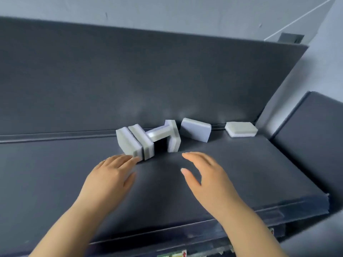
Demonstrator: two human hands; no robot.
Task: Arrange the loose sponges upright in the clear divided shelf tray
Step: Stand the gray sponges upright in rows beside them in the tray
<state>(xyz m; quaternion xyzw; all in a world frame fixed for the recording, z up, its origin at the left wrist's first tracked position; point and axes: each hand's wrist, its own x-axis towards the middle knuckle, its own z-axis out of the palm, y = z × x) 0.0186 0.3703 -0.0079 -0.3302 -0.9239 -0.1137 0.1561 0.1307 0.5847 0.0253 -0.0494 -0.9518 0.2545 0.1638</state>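
Several grey-and-white sponges sit near the back of a dark shelf. Two sponges stand upright side by side at the left. A third sponge leans across onto a fourth upright sponge. Another sponge tilts against the back panel, and one sponge lies flat at the far right. The clear tray's walls are too faint to make out. My left hand is open, fingertips touching the leftmost sponge's base. My right hand is open, hovering just in front of the fourth sponge, holding nothing.
A dark back panel rises behind the sponges. A second dark shelf surface stands at the right. The shelf's front edge runs below my wrists, with a label strip under it.
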